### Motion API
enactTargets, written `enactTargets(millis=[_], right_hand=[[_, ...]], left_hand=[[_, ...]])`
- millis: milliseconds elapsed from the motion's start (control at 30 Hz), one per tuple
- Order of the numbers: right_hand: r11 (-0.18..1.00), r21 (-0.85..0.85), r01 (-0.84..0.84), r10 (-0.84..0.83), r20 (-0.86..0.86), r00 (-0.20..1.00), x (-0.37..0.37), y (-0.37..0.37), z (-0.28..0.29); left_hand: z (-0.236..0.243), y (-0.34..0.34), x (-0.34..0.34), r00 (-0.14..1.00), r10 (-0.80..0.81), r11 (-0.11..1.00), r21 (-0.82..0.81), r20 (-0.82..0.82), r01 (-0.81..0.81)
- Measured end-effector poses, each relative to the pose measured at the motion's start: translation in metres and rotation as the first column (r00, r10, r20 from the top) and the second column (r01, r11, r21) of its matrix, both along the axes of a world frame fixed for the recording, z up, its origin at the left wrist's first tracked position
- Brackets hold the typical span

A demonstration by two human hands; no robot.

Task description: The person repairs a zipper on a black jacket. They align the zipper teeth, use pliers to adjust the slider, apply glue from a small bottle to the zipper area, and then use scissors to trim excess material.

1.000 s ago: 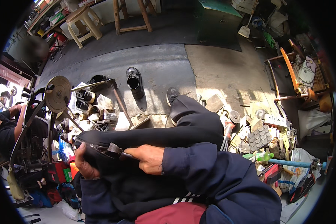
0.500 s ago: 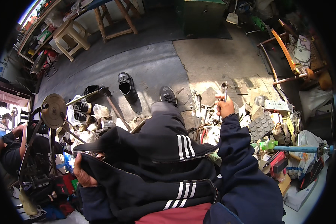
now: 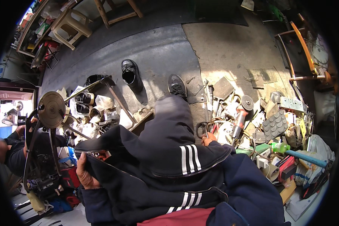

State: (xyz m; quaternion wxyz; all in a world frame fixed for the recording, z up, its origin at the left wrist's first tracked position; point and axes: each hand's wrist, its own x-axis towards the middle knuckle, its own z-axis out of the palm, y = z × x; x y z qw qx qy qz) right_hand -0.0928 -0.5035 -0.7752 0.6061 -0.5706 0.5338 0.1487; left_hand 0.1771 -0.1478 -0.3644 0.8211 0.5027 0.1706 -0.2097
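Observation:
A black garment [image 3: 139, 180] with zips and white stripes lies across my lap. My left hand [image 3: 87, 175] pinches its zipped edge at the left. Beyond the garment, at the near edge of the tool pile, my right hand [image 3: 209, 140] is closed on what look like scissors [image 3: 200, 129] with black looped handles; their blades are not clearly seen. A sleeve and the garment partly cover this hand. To its right lies an angle grinder [image 3: 238, 122] with a red and grey body and a round disc.
A hand-cranked machine [image 3: 52, 109] with a round wheel stands at left, with a person [image 3: 15, 150] behind it. Black shoes [image 3: 132, 75] and a hammer [image 3: 111, 90] are ahead. A green bottle [image 3: 279, 147] and a blue bar [image 3: 307, 159] are at right, a plastic stool [image 3: 71, 28] far left.
My right hand has come back toward me from over the pile, where it held a metal tool, to the looped handles. The grinder is now uncovered. The view has shifted; my left hand keeps its hold.

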Motion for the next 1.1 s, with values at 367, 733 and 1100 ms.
enactTargets(millis=[367,733,1100], right_hand=[[0.696,-0.683,-0.222,0.243,-0.066,0.968,-0.003,-0.045,-0.086],[0.905,-0.417,0.083,0.031,0.259,0.965,0.032,-0.165,-0.016],[0.673,-0.613,-0.414,0.717,0.679,0.158,0.216,0.038,0.498]], left_hand=[[-0.012,0.011,0.003,0.999,0.019,0.999,-0.038,0.029,-0.018],[0.001,0.019,-0.018,0.981,0.059,0.988,-0.148,0.182,-0.031],[0.012,0.056,-0.042,0.946,-0.071,0.956,-0.25,0.316,0.155]])
